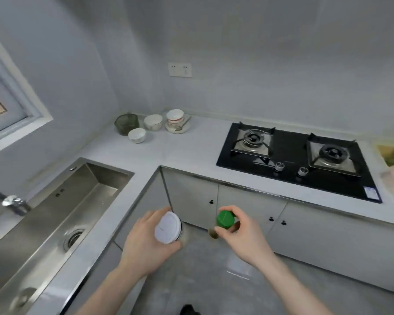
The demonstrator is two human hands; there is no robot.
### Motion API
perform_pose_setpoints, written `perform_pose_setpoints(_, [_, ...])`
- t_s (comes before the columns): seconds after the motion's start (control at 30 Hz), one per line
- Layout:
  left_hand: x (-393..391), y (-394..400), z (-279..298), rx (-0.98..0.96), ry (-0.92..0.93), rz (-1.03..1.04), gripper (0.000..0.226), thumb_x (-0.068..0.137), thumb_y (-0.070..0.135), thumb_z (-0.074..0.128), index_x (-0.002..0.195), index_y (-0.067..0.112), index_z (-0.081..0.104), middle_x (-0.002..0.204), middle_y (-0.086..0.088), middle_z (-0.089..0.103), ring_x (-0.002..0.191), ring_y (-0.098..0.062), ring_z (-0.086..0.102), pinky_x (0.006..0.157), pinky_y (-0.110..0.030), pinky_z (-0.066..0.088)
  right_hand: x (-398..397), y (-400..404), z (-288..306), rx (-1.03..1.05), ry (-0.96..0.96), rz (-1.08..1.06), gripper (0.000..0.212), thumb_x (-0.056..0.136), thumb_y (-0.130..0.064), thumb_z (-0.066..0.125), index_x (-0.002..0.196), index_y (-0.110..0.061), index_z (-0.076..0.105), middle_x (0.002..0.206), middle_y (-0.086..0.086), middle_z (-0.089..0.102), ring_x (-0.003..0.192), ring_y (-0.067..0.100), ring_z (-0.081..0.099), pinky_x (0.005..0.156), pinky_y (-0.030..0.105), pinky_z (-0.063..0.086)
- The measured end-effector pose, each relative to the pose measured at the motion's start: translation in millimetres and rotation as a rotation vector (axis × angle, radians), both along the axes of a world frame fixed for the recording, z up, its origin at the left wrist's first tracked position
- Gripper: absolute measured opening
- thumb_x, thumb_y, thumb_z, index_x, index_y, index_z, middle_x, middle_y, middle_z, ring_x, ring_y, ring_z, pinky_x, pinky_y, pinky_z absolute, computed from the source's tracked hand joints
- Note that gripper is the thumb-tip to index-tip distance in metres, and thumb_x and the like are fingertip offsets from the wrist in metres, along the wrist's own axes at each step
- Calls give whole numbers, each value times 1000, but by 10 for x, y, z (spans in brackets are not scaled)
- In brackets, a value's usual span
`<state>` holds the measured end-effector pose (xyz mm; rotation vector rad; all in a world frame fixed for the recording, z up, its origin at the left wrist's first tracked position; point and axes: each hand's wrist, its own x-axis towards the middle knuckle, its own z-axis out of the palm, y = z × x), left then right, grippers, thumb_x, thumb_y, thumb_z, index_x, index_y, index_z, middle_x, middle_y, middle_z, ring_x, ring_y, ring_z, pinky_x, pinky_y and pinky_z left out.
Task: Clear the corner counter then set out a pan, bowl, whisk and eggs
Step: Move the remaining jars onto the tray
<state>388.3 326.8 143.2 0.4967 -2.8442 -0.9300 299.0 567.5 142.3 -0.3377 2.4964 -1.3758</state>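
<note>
White-lidded jar [168, 228], low centre of frame: left hand [143, 244] wraps it, fingers curled round its side. Green-capped bottle [225, 220], just right of it: right hand [241, 233] pinches it below the cap. Both are carried over the floor, off the table [180, 151]. Bowls [153, 122], stacked dishes with spoon [177, 122] and green basket [126, 124] remain in the upper-centre corner. Advice: keep both containers upright, set them down well apart from that corner.

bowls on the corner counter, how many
3 white bowls: one in front, one behind it, one stacked on a plate. More could be nested in that stack.
</note>
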Motion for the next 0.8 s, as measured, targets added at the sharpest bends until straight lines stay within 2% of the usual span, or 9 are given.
perform_pose_setpoints(0.1, [-562,462,25,-12,-19,-142,89,58,59,74,141,49,44,124,32,49,120,-5,51,96,-32,48,-198,623,43,-40,-8,-163,37,78,-27,82,102,-47,61,67,1,66,58,5,57,59,14,45])
perform_pose_setpoints(0.23, [-1242,1014,-6,9,-17,-274,89,58,56,75,142,47,46,128,32,51,122,-5,52,99,-29,46,-460,1259,42,-67,0,-324,37,79,-23,82,104,-43,64,59,-6,58,55,1,53,58,11,44])
perform_pose_setpoints(0.4, [-2111,1746,-51,79,-27,-416,90,57,53,77,141,46,48,127,31,50,121,-5,53,99,-28,47,-904,1974,4,-54,-10,-458,38,79,-19,81,103,-41,62,75,13,68,55,2,52,57,11,44])
perform_pose_setpoints(0.53, [-2747,2314,-7,119,-20,-492,86,55,64,72,136,45,52,127,31,52,119,-3,53,99,-29,48,-1343,2485,32,-20,-3,-542,41,78,-22,82,105,-44,61,87,5,70,60,4,56,62,12,47])
perform_pose_setpoints(0.67, [-3439,2858,51,138,-46,-599,86,56,65,73,137,46,50,124,30,52,116,-5,53,97,-30,49,-1773,3021,81,-51,16,-679,39,75,-23,83,101,-43,63,84,7,70,64,15,59,67,21,53])
perform_pose_setpoints(0.8, [-3918,3456,72,99,-65,-729,77,58,67,72,130,47,53,120,27,55,113,-5,55,94,-27,48,-1903,3558,63,-51,38,-804,37,76,-21,83,103,-39,64,82,-2,70,62,10,59,65,16,51])
